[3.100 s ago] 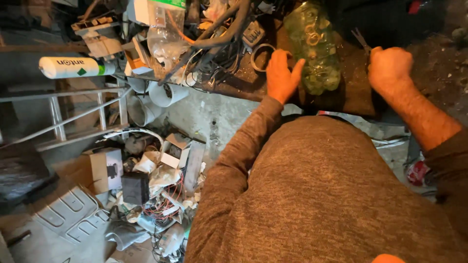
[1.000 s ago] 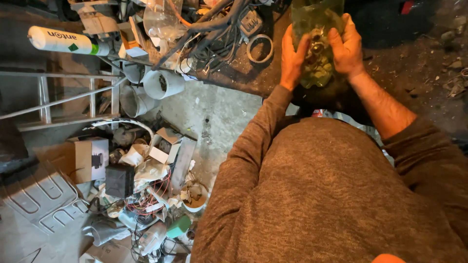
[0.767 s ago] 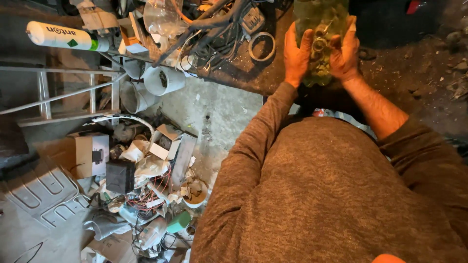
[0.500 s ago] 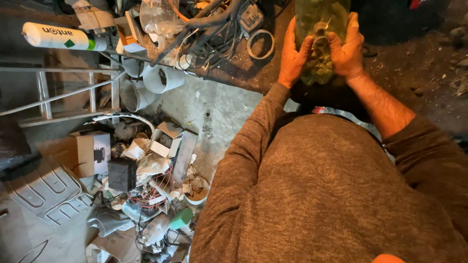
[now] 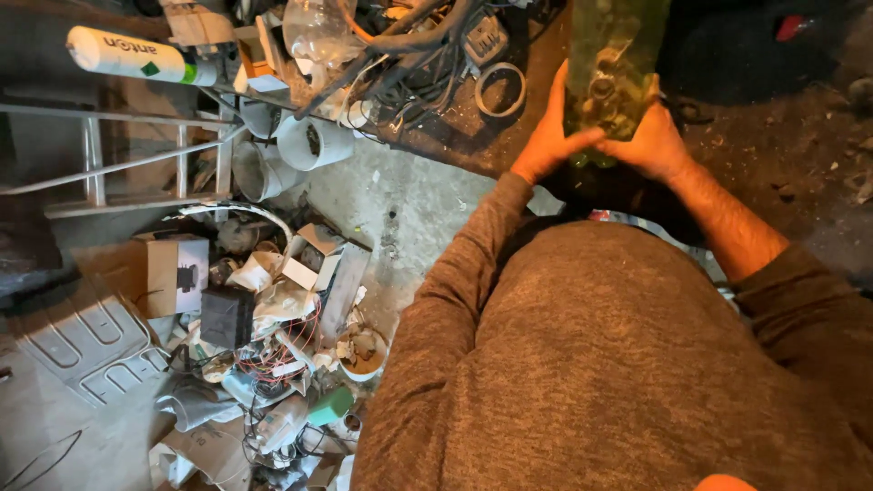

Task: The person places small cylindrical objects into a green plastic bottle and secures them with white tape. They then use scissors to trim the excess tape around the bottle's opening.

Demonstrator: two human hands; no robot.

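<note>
A clear greenish plastic bag [image 5: 611, 64] filled with several small metal rings and fittings stands upright at the workbench's near edge. My left hand [image 5: 548, 135] presses against its lower left side, thumb across the front. My right hand [image 5: 653, 135] cups the lower right side. Both hands grip the bag's bottom together. The bag's top runs out of the frame.
The dark workbench [image 5: 473, 145] carries tangled cables [image 5: 409, 36], a roll of tape [image 5: 500, 88] and a clear jug [image 5: 318, 32]. A white tube [image 5: 136, 56] lies at the far left. Below are white pipe fittings [image 5: 314, 141], a metal frame [image 5: 136, 159], and a floor pile of boxes and wires [image 5: 255, 327].
Three seconds ago my hands were apart beside the bag. They closed on it, and since then have slid lower on the bag, gripping near its bottom.
</note>
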